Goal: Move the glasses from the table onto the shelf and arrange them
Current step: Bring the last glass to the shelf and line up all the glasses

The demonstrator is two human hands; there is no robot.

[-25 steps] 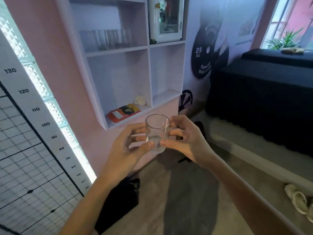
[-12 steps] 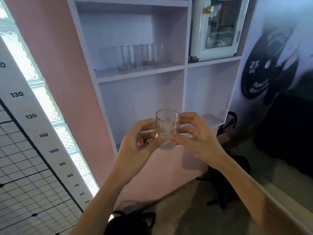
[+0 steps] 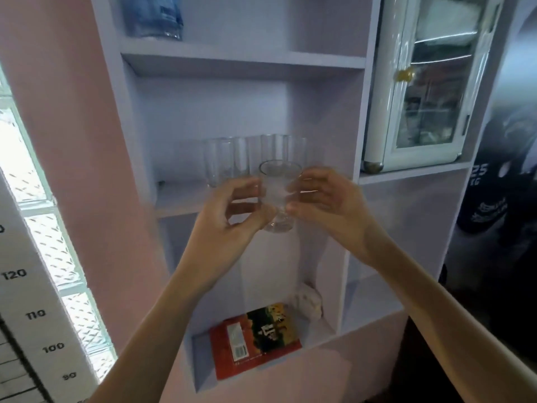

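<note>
A clear drinking glass (image 3: 278,196) is held upright between both hands, just in front of the white shelf board (image 3: 177,200). My left hand (image 3: 225,216) pinches it from the left, my right hand (image 3: 328,205) from the right. Behind it, several clear glasses (image 3: 223,161) stand in a row on that shelf. The held glass covers part of the row.
A red book (image 3: 255,341) and a small white object (image 3: 309,301) lie in the compartment below. A white glass-door cabinet (image 3: 421,91) stands in the right compartment. A blue item (image 3: 152,16) sits on the shelf above. A pink wall (image 3: 58,112) is at left.
Both hands have lifted the glass up and closer to the shelf with the row of glasses. The view has tilted upward and moved nearer the shelf unit.
</note>
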